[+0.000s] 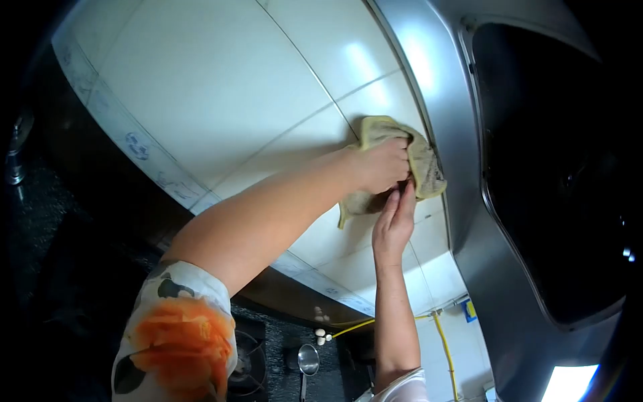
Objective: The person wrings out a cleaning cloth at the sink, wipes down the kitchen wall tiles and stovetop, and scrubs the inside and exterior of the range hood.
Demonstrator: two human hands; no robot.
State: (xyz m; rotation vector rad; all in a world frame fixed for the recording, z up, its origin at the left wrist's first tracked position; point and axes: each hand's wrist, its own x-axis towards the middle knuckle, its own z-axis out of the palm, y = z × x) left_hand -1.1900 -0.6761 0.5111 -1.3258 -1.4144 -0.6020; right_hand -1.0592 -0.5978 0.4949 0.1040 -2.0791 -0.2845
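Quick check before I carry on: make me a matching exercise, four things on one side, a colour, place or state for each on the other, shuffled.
Things:
1. Cloth
2. Ladle
3. Thin pipe
4. Left sleeve

Descriptions:
A. Bright yellow
B. White, with a large orange flower
C. Under the left hand, against the tiled wall
D. Metal, round-bowled, down near the burner

Right pairs: 1-C, 2-D, 3-A, 4-B
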